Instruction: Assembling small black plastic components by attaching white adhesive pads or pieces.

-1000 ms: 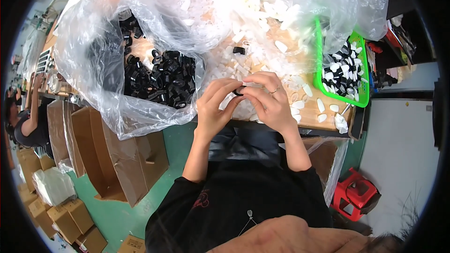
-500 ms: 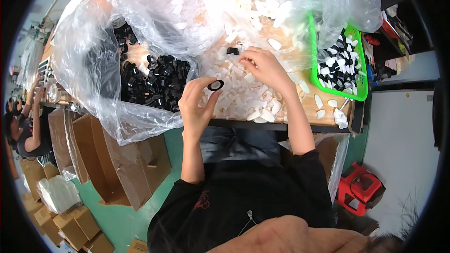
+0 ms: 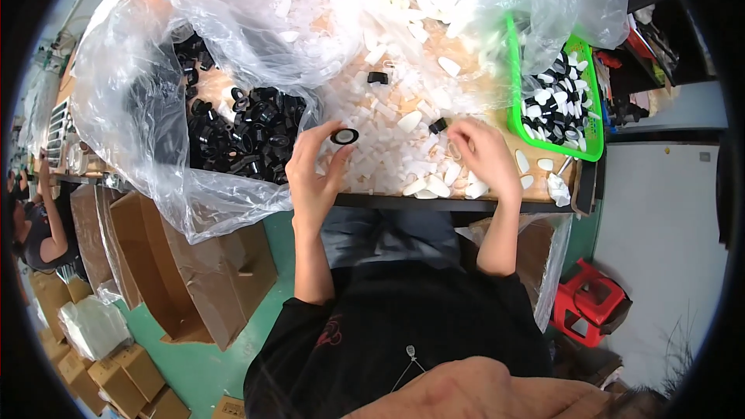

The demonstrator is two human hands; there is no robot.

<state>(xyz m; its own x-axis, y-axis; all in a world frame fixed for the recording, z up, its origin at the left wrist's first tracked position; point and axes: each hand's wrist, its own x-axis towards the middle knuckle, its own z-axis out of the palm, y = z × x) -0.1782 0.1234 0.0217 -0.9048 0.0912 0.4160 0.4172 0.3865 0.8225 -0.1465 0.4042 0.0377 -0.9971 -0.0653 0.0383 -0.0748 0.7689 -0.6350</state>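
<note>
Since the earlier frame the right hand has dropped away from the left onto the white pieces near the bench edge, and the left hand has stayed raised with the black ring. The left grip is closed on that ring, pinched between thumb and fingertips above the white pieces, just right of the clear bag. The right grip is curled over the white pieces; whether it holds one I cannot tell.

The bench is a wooden top with a dark front edge, over a green floor. The clear bag sprawls over its left half, black rings heaped inside. A green basket at the right holds black-and-white parts. Open brown cartons stand on the floor at left, smaller boxes lower down, and a red stool at right.

Plastic glare blurs the bag's far contents. Another person is cut off at the left rim. A small black part lies just beside the right fingers; its shape is unclear.
</note>
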